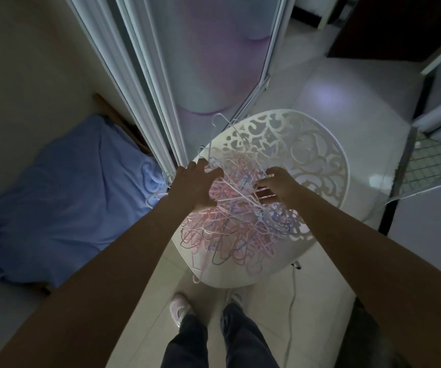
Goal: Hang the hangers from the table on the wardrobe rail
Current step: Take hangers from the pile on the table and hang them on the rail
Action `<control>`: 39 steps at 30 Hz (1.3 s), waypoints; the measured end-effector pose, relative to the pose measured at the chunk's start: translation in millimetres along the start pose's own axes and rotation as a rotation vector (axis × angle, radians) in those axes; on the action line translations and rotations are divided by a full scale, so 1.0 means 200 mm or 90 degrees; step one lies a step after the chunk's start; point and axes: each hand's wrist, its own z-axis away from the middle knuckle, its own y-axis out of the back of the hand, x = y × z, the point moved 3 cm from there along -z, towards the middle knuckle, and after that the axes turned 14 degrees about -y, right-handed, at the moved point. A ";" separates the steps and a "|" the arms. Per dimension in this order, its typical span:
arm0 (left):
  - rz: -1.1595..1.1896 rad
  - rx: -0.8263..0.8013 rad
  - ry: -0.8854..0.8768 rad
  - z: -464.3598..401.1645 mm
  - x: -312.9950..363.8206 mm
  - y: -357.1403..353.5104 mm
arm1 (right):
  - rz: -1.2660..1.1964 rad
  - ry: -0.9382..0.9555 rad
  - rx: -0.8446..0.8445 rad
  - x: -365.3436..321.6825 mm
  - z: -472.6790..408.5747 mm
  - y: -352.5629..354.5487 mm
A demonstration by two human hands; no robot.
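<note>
A tangled pile of thin pink, blue and white hangers (230,235) lies on a round white table (317,160) with a cut-out pattern. My left hand (195,184) reaches over the pile's far left side, fingers spread and touching white hangers. My right hand (275,187) is at the pile's right side, its fingers curled around a few white hangers (240,193) that run between both hands. A white hanger's hook (218,120) sticks up past the table's far edge. No wardrobe rail shows.
A white-framed sliding door (155,83) with frosted panels stands just beyond the table. A bed with a blue sheet (62,197) lies at the left. A cable (292,301) trails on the tiled floor by my feet. A wire rack (426,160) is at the right.
</note>
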 end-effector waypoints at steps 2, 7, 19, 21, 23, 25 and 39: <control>-0.001 0.014 0.004 0.02 0.01 0.02 | -0.015 0.011 -0.005 0.00 0.03 0.02; 0.211 0.070 0.036 0.10 0.01 0.14 | 0.050 0.078 -0.012 -0.07 0.15 0.00; 0.192 0.151 0.187 0.25 -0.19 0.38 | 0.476 0.265 0.162 -0.27 0.46 -0.22; 0.168 0.154 0.197 0.29 -0.19 0.43 | 0.558 0.321 0.112 -0.29 0.52 -0.30; 0.152 0.156 0.208 0.32 -0.20 0.49 | 0.668 0.413 0.121 -0.33 0.58 -0.38; 0.146 0.139 0.208 0.35 -0.20 0.54 | 0.742 0.492 0.173 -0.35 0.61 -0.43; -0.321 0.032 0.278 0.87 -0.30 0.93 | 0.885 0.822 0.218 -0.54 0.98 -0.99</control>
